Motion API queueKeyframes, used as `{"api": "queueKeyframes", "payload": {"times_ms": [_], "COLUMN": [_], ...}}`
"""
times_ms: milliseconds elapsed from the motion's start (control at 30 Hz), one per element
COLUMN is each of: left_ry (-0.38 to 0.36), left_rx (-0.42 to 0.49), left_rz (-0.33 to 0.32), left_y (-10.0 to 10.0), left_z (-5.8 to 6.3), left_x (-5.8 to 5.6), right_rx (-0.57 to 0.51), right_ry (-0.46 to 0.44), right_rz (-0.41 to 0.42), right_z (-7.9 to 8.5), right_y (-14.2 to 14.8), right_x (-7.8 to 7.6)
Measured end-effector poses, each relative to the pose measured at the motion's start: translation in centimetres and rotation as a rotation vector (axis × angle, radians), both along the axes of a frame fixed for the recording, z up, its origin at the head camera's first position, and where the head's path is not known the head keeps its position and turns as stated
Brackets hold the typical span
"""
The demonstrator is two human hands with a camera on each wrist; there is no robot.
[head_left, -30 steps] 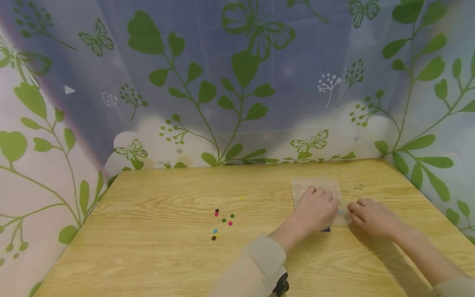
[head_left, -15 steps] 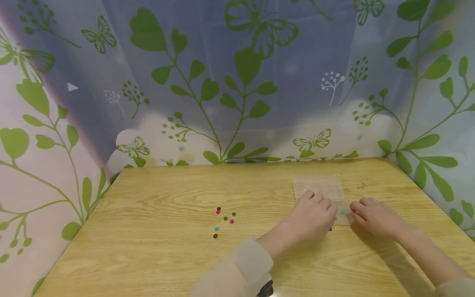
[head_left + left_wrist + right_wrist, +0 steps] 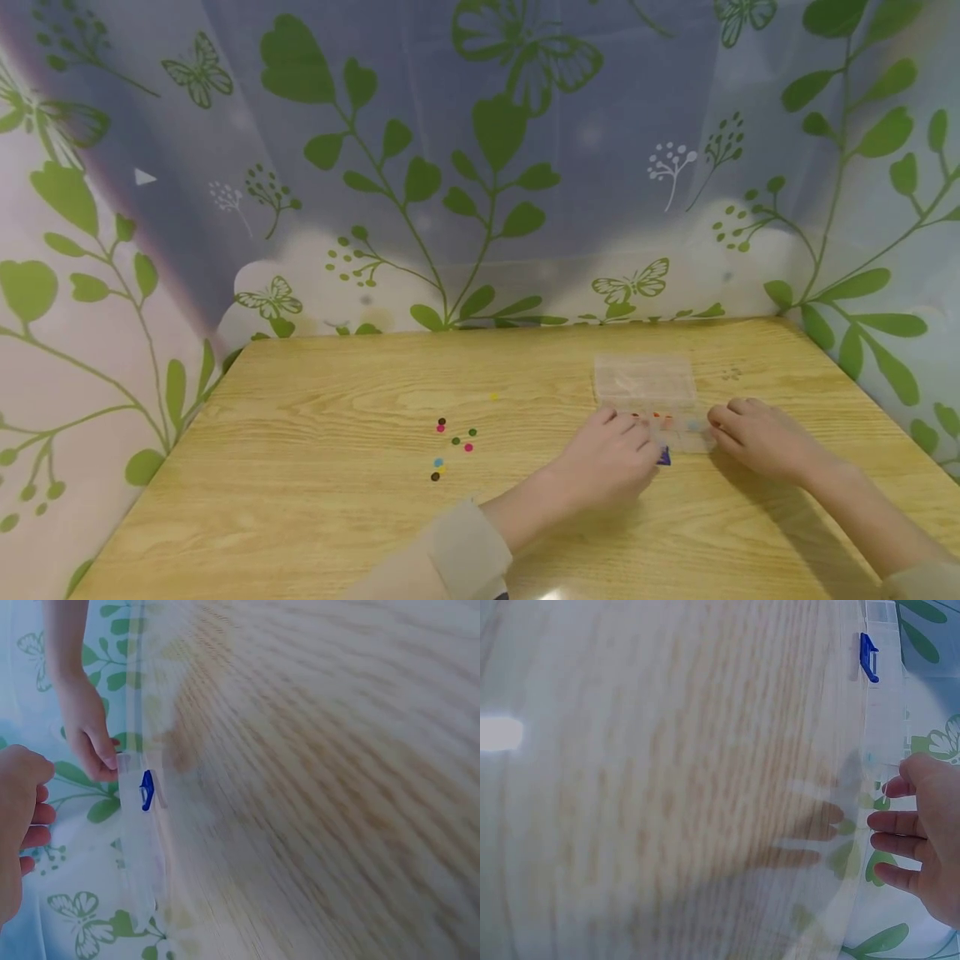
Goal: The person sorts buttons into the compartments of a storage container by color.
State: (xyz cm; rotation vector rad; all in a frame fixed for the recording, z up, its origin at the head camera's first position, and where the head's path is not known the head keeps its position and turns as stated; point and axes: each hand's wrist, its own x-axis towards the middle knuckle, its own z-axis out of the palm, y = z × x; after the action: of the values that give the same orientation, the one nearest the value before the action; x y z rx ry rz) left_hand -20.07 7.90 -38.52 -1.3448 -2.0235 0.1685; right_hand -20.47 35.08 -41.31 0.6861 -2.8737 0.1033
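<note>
A clear plastic compartment box (image 3: pixel 678 440) with a blue latch (image 3: pixel 147 790) rests on the right part of the table, its lid (image 3: pixel 645 379) thrown back. Small red and orange bits (image 3: pixel 657 416) and a pale blue bit (image 3: pixel 693 425) show inside. At the box's front left corner is my left hand (image 3: pixel 607 454), fingers loosely bent; nothing shows between them in the left wrist view. My right hand (image 3: pixel 930 840) pinches the box's right end between thumb and forefinger, the other fingers extended.
Several small coloured discs (image 3: pixel 456 441) lie scattered left of the hands on the wooden table (image 3: pixel 300 500). One yellow disc (image 3: pixel 494 397) lies farther back. A faint cluster of marks (image 3: pixel 731 374) shows behind the right hand. Patterned cloth (image 3: pixel 412 208) surrounds the table's back and sides.
My left hand has drawn back to the left and toward me from over the box, uncovering its compartments and blue latch. My right hand stays at the box's right end.
</note>
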Motion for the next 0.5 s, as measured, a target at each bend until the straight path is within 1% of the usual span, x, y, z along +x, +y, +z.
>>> {"api": "queueKeyframes", "payload": {"times_ms": [167, 233, 333, 367, 433, 500], "left_ry": [-0.020, -0.050, -0.113, -0.134, -0.146, -0.142], "left_rx": [-0.025, -0.038, -0.062, -0.059, -0.034, 0.006], "left_rz": [0.022, 0.031, 0.056, 0.060, 0.059, 0.047], "left_y": [-1.8, -2.7, -4.1, -4.6, -5.5, -6.5], "left_z": [0.2, 0.2, 0.4, 0.4, 0.4, 0.5], "left_x": [0.5, 0.5, 0.4, 0.3, 0.0, -0.3], "right_rx": [-0.001, -0.001, 0.000, 0.001, 0.001, 0.001], "right_ry": [-0.021, -0.028, -0.032, -0.032, -0.031, -0.027], "right_rz": [-0.007, -0.008, -0.014, -0.014, -0.012, -0.009], "right_z": [0.2, 0.2, 0.3, 0.3, 0.3, 0.3], "right_y": [-0.2, -0.3, -0.3, -0.3, -0.3, -0.3], "right_x": [0.0, 0.0, 0.1, 0.1, 0.1, 0.1]}}
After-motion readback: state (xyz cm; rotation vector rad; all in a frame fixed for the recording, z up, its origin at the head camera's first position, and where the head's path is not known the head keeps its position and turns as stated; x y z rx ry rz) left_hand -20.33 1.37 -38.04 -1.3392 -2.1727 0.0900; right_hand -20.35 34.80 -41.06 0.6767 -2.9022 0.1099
